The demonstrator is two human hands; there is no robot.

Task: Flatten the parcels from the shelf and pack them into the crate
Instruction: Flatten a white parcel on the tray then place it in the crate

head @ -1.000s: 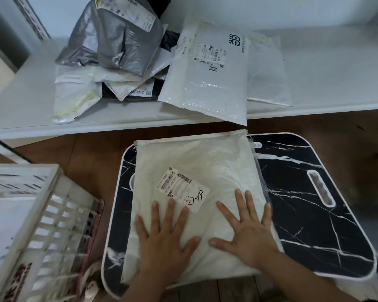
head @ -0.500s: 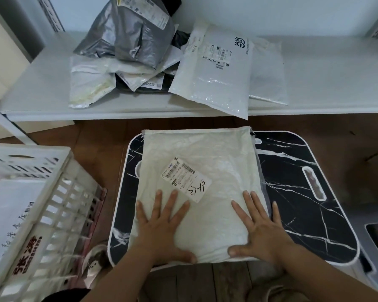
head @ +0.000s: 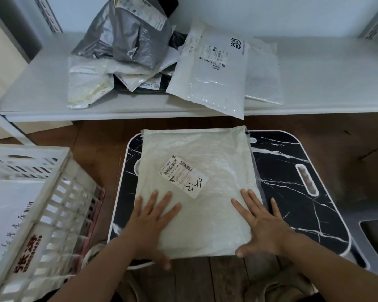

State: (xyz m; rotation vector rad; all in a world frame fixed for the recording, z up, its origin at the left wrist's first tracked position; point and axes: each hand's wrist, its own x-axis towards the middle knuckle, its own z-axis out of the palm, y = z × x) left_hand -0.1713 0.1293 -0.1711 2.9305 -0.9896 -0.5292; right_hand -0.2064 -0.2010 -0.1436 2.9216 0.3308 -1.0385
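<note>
The flat cream plastic parcel [head: 196,192] lay on the black marble-patterned desk [head: 292,192]; both hands' spread fingers [head: 159,203] pressed its near edge.

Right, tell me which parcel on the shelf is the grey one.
The crumpled grey parcel on top of the left heap; the other parcels visible on the shelf are white, cream or dark.

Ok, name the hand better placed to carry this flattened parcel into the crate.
Left. The left hand presses the white parcel on the side nearest the crate; the right hand lies on the far side.
</note>
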